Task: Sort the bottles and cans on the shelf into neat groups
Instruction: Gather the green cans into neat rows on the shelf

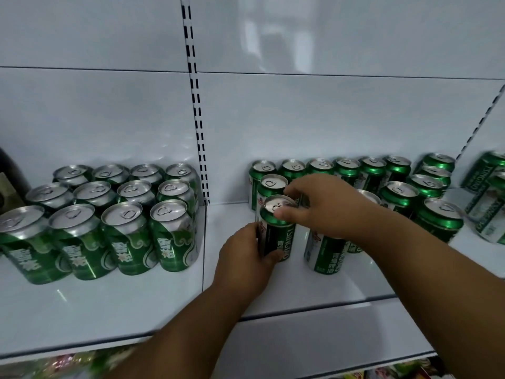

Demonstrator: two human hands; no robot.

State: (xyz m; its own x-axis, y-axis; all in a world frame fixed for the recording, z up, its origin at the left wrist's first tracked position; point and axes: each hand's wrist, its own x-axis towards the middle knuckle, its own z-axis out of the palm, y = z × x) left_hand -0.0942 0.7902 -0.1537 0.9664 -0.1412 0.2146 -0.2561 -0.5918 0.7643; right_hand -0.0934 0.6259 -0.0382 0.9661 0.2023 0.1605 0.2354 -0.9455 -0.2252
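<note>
A green Tsingtao can [277,231] stands upright on the right shelf section [314,285], in front of another of its kind. My left hand [246,258] grips its lower side. My right hand [319,205] reaches over from the right and pinches its silver top rim with thumb and fingers. Behind and to the right stand several more green Tsingtao cans [371,170], one of them [325,253] partly hidden under my right wrist. On the left shelf section sits a tidy block of several green cans [109,214] with a different label.
A slotted white upright [198,127] divides the two shelf sections. More green cans [489,195] stand at the far right past another upright. A dark object [8,181] is at the far left edge. Blurred packaged goods [82,365] show on the shelf below.
</note>
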